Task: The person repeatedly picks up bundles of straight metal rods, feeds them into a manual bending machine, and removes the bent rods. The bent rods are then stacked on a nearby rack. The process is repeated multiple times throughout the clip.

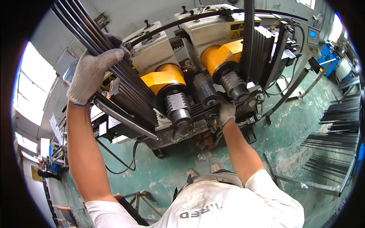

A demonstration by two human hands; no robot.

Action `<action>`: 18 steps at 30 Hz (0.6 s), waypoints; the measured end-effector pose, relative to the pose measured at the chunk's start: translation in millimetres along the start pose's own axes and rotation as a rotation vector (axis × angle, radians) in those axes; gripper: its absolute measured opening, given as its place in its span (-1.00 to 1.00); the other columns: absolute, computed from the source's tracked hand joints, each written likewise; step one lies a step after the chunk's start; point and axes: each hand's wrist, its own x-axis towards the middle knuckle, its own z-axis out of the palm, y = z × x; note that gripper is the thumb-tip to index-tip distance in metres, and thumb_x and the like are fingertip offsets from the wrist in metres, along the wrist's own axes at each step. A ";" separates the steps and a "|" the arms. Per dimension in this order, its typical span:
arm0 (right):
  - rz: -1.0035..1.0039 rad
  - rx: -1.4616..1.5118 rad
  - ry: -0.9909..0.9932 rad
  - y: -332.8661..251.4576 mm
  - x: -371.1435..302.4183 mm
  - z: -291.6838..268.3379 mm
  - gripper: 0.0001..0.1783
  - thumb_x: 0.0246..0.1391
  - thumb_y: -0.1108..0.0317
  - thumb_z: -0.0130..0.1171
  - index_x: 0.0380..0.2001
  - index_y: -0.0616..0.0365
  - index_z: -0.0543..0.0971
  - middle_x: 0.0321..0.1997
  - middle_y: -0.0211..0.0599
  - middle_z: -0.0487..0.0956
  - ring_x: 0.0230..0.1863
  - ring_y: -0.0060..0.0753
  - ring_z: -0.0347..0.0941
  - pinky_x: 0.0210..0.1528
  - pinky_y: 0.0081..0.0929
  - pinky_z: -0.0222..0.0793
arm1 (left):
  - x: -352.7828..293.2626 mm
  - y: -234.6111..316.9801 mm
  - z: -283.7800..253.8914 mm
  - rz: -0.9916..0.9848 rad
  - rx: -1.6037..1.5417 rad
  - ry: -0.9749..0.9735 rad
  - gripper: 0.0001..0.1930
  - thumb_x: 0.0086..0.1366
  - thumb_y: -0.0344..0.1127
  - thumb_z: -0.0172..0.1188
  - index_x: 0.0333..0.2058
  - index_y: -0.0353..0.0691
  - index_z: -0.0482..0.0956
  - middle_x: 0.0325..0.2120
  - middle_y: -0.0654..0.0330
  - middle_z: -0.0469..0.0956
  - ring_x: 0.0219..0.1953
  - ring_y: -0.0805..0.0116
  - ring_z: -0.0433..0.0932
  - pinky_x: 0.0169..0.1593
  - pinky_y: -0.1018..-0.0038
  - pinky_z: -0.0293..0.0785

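A bundle of long dark metal bars (85,32) slants from the upper left down into the left side of a machine (161,49). My left hand (97,70), in a grey knit glove, is closed around the bars high up, its thumb across their front. At the machine's middle, my gloved right hand (227,111) reaches in beside a dark angular metal block (204,89). Its fingers are mostly hidden there, so I cannot make out any hold. Two yellow clamp heads (163,78) (222,55) with ridged steel cylinders flank that block.
More upright dark bars (249,41) stand at the machine's right side. A coil spring (110,108) runs along the left. Farther right, a rack (323,186) carries many dark bars. Black cables (129,165) hang near the green floor (159,182), and a control box (313,36) stands behind.
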 end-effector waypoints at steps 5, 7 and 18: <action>-0.007 0.015 -0.005 -10.6 -14.3 12.5 -0.49 0.40 0.21 0.45 0.31 0.17 0.66 0.22 -0.25 0.73 0.05 -0.26 0.70 0.04 -0.15 0.67 | -6.7 -4.4 -18.8 0.607 0.859 -0.112 -0.57 0.41 -0.58 0.36 0.18 -0.01 0.76 0.10 0.20 0.85 0.12 0.11 0.86 0.27 0.28 0.83; -0.020 0.015 0.001 -14.9 -13.9 12.2 -0.54 0.42 0.26 0.41 0.31 0.16 0.67 0.20 -0.25 0.74 -0.01 -0.26 0.74 -0.02 -0.19 0.74 | -6.5 2.8 -9.4 0.430 0.736 -0.092 -0.52 0.36 -0.62 0.38 0.18 0.02 0.76 0.11 0.24 0.84 0.17 0.09 0.83 0.32 0.25 0.81; 0.100 0.095 0.091 -8.4 -9.7 16.4 -0.48 0.40 0.41 0.16 0.39 0.12 0.65 0.22 -0.26 0.75 0.15 -0.23 0.72 0.24 -0.15 0.65 | -4.7 17.4 -2.0 0.482 0.801 -0.126 -0.73 0.62 -0.25 0.28 0.15 -0.19 0.76 0.00 0.17 0.85 0.06 0.25 0.86 0.24 0.35 0.80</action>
